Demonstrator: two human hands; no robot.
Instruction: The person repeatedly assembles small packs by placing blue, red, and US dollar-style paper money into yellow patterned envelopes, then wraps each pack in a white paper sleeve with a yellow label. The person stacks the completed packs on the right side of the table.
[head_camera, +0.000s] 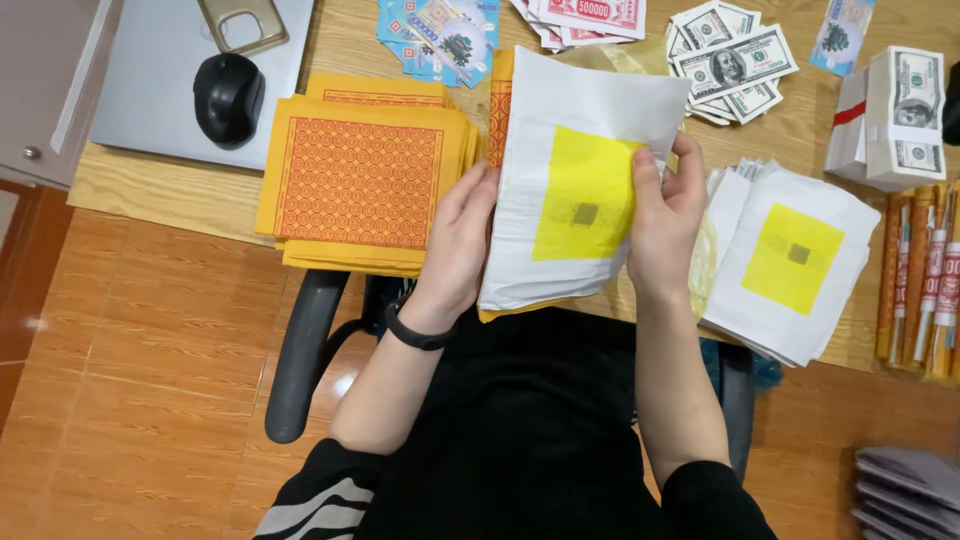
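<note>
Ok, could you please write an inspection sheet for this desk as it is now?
Surface: wooden desk, mostly covered.
Job's things: white paper stack with yellow square, held at both side edges; similar stack to its right.
Clutter: orange patterned sheets, banknote-style paper, banded bundle, orange sticks, black mouse.
Grippers: left hand and right hand, fingers closed on the stack.
Cables: nothing seen.
Surroundings: tiled floor, black chair arm.
</note>
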